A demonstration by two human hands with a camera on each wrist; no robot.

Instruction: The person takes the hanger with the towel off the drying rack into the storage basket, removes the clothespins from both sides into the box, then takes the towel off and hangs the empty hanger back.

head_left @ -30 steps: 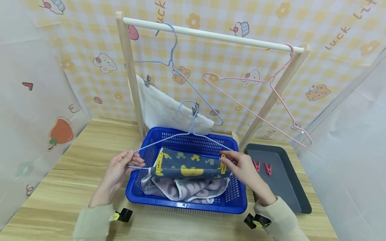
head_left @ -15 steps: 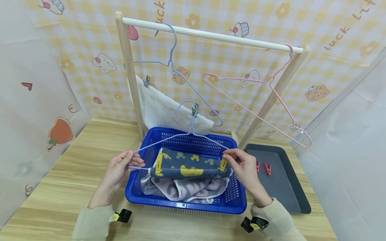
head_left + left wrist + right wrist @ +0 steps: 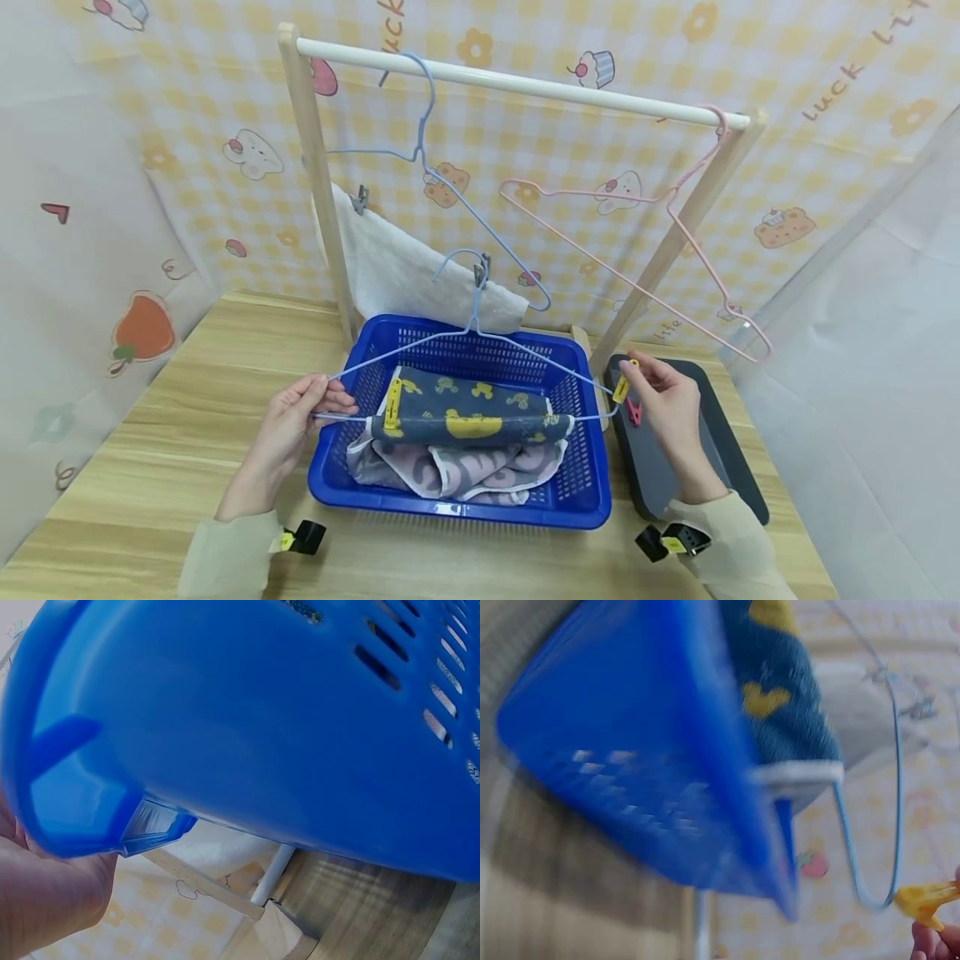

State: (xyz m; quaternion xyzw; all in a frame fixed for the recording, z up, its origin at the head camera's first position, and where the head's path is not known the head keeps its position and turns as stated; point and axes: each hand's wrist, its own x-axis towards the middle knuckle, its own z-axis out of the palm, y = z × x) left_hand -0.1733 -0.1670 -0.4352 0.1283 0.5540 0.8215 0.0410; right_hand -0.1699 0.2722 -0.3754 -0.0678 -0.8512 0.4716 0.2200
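My left hand [image 3: 291,425] grips the left end of a light blue wire hanger [image 3: 474,321]. A dark blue towel [image 3: 474,425] with yellow bear figures is folded over the hanger's bottom bar, above a blue basket [image 3: 450,510]. One yellow clothespin [image 3: 392,404] sits on the towel's left side. Between thumb and fingers, my right hand [image 3: 670,408] pinches a second yellow clothespin [image 3: 621,389] at the hanger's right end, apart from the towel. In the right wrist view this clothespin [image 3: 922,898] meets the hanger's bend; whether it clamps the wire I cannot tell.
A grey-pink cloth [image 3: 480,475] lies in the basket. At right, a dark grey tray [image 3: 652,467] holds a red clothespin [image 3: 634,411]. Behind stands a rack [image 3: 517,81] with a pink hanger [image 3: 600,260], another blue hanger [image 3: 491,233] and a clipped white towel [image 3: 405,258].
My right hand has taken the yellow clothespin off the towel's right side and moved right with it to the hanger's end. The left hand stays at its end.
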